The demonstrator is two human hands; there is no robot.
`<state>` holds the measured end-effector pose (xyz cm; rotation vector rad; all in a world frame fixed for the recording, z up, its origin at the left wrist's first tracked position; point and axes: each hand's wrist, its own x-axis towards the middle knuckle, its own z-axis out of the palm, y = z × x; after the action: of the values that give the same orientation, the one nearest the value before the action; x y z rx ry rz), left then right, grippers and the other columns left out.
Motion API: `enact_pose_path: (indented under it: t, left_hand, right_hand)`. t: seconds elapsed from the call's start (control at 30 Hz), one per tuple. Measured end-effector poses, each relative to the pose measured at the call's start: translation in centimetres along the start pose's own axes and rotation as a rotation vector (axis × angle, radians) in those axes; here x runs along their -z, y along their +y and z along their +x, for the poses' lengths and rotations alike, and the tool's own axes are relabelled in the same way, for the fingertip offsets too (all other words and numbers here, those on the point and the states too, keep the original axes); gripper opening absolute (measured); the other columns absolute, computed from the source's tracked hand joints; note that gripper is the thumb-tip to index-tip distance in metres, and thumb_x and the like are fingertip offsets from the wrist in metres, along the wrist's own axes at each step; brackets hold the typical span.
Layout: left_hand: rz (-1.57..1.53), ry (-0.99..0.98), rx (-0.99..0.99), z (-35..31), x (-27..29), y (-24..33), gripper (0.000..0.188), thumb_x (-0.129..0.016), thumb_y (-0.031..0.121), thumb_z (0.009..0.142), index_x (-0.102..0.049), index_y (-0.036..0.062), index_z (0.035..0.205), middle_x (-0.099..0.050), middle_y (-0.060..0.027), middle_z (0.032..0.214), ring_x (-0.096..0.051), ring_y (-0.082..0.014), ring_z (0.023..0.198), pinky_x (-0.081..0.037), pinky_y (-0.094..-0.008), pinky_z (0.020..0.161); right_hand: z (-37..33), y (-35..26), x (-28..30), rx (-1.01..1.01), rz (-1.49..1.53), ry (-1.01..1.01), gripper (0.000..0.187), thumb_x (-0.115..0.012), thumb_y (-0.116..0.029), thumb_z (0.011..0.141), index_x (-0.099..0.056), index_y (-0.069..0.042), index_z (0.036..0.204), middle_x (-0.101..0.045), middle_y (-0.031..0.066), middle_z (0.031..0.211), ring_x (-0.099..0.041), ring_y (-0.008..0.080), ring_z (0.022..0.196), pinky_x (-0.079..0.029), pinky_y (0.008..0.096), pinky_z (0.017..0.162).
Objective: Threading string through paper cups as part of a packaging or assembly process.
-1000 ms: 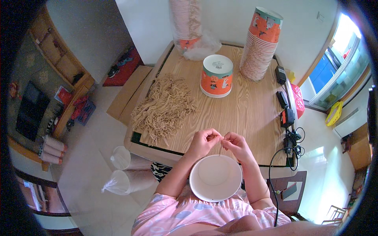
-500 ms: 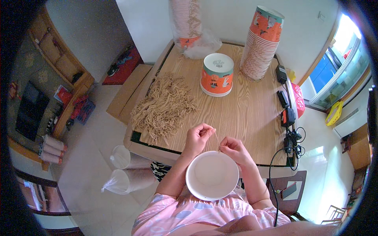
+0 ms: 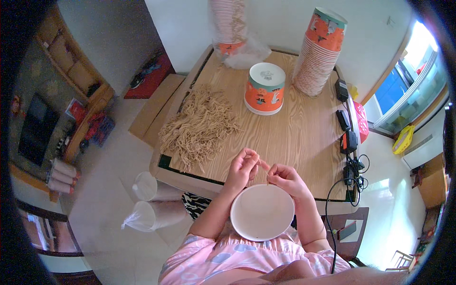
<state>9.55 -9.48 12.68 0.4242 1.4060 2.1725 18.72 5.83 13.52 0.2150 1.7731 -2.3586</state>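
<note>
White bucket: A round paper bucket [image 3: 262,213] sits in the person's lap, its open mouth facing up, just off the near edge of the desk [image 3: 294,142].
Cord: A short bit of tan cord [image 3: 267,181] shows at the bucket's far rim, under the right fingertips.
Right hand: The right hand [image 3: 287,180] pinches the cord between thumb and forefinger, just above the rim.
Left hand: The left hand [image 3: 243,168] is raised beside it, fingers curled and forefinger reaching toward the right; whether it grips any cord cannot be told.
Cord pile: A loose heap of tan strands [image 3: 202,126] covers the left part of the desk.
Upturned bucket: An orange and green bucket [image 3: 265,92] stands bottom up beyond the hands.
Stacks: A tall, leaning column of nested buckets [image 3: 319,54] rises at the far right; another stack [image 3: 229,23] stands at the far left, clear plastic [image 3: 247,53] bunched at its foot.
Right edge: Black adapters [image 3: 349,141] and tangled cables [image 3: 355,167] line the desk, with a red basket [image 3: 361,122] just outside it.
Floor: Bagged stacks [image 3: 166,217] lie at the left, near a cardboard sheet [image 3: 152,114].
Clothing: The person wears a pink patterned garment [image 3: 247,259].
</note>
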Motion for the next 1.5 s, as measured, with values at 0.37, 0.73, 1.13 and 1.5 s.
enact_pose_path:
  t: [0.37,0.73,1.13,1.5]
  left_hand:
    - [0.418,-0.280,0.089,-0.3,1.7,-0.4,0.008,-0.058,0.008,0.085,-0.062,0.0039,0.091,-0.054,0.0046,0.070,-0.051,-0.0035,0.062,-0.043,-0.0194,0.055]
    - [0.446,-0.168,0.055,0.0,1.7,-1.2,0.011,-0.060,0.002,0.083,-0.061,0.0010,0.093,-0.061,-0.0016,0.080,-0.060,-0.0095,0.071,-0.050,-0.0236,0.064]
    - [0.386,-0.059,-0.123,0.6,0.9,-1.3,0.008,-0.058,-0.003,0.082,-0.059,0.0004,0.090,-0.061,-0.0031,0.081,-0.059,-0.0090,0.070,-0.049,-0.0223,0.062]
    - [0.503,-0.016,-0.182,0.6,0.4,-1.3,0.010,-0.057,-0.005,0.081,-0.059,0.0007,0.088,-0.060,-0.0034,0.082,-0.058,-0.0086,0.071,-0.049,-0.0222,0.062]
  right_hand:
    - [-0.1,0.6,0.0,0.040,-0.056,0.034,0.005,-0.056,-0.007,0.085,-0.055,-0.004,0.082,-0.053,-0.0039,0.071,-0.048,0.0019,0.061,-0.036,0.0164,0.051]
    - [0.8,1.1,0.1,0.072,-0.231,0.152,0.008,-0.056,-0.007,0.086,-0.056,-0.002,0.080,-0.052,-0.0030,0.070,-0.046,0.0040,0.063,-0.037,0.0189,0.055]
    - [1.3,1.8,0.0,0.034,-0.148,0.069,0.021,-0.060,-0.022,0.087,-0.063,-0.001,0.086,-0.056,-0.0024,0.070,-0.050,0.0064,0.064,-0.040,0.0212,0.058]
    - [1.7,1.7,0.1,-0.019,-0.189,0.070,0.016,-0.063,-0.017,0.085,-0.063,-0.001,0.084,-0.056,-0.0022,0.069,-0.050,0.0051,0.063,-0.040,0.0205,0.056]
